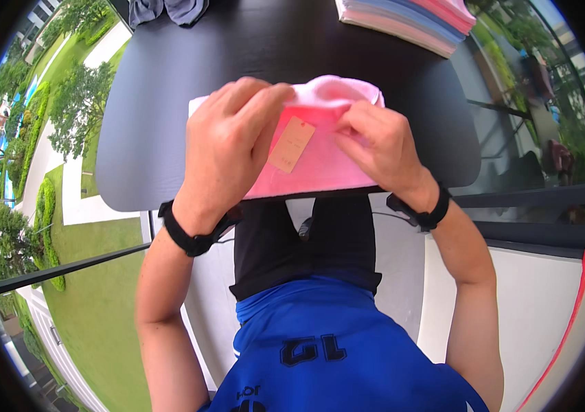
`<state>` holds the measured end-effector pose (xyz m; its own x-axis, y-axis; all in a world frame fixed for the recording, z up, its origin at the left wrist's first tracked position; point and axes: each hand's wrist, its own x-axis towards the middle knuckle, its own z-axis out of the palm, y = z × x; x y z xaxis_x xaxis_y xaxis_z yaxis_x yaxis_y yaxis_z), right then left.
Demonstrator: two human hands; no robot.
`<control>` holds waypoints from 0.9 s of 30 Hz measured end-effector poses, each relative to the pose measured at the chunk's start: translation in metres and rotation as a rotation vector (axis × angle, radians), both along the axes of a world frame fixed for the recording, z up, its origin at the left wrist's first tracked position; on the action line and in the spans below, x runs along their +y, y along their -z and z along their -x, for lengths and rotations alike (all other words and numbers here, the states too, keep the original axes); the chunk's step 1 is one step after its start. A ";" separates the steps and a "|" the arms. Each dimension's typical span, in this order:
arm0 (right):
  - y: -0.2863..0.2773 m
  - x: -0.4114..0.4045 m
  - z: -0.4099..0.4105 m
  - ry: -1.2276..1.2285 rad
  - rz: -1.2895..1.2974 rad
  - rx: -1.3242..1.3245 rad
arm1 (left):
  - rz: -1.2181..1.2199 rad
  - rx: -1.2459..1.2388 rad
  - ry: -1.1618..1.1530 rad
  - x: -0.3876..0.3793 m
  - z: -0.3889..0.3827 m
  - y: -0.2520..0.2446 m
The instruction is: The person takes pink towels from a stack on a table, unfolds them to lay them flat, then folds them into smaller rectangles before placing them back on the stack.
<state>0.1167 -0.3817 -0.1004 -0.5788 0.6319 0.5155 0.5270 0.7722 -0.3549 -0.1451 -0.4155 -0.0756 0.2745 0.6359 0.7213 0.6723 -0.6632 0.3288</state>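
A folded pink cloth (318,177), perhaps a towel or garment, lies at the near edge of the dark table. Its upper layer is lifted and bunched along the far side. A brown cardboard tag (291,145) with small print rests on it. My left hand (233,136) covers the cloth's left part, its fingertips gripping the raised far edge. On the right, my right hand (375,141) pinches the raised layer between thumb and fingers, slightly blurred. The left thumb tip is partly hidden beside the tag.
A stack of folded pink, blue and white cloths (406,23) sits at the table's far right. Dark grey fabric (169,10) lies at the far left. The black table (143,118) has rounded near corners. Glass panes stand on both sides, and black straps (189,234) circle my wrists.
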 end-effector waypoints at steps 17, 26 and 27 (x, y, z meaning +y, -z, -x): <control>0.004 0.015 -0.007 0.089 -0.437 0.025 | 0.124 0.100 -0.116 -0.034 0.008 0.047; 0.008 -0.023 -0.037 -0.140 -0.263 -0.038 | 0.207 0.120 -0.226 -0.080 0.052 0.058; 0.015 -0.028 -0.045 -0.148 -0.212 -0.069 | 0.222 0.134 -0.240 -0.086 0.057 0.062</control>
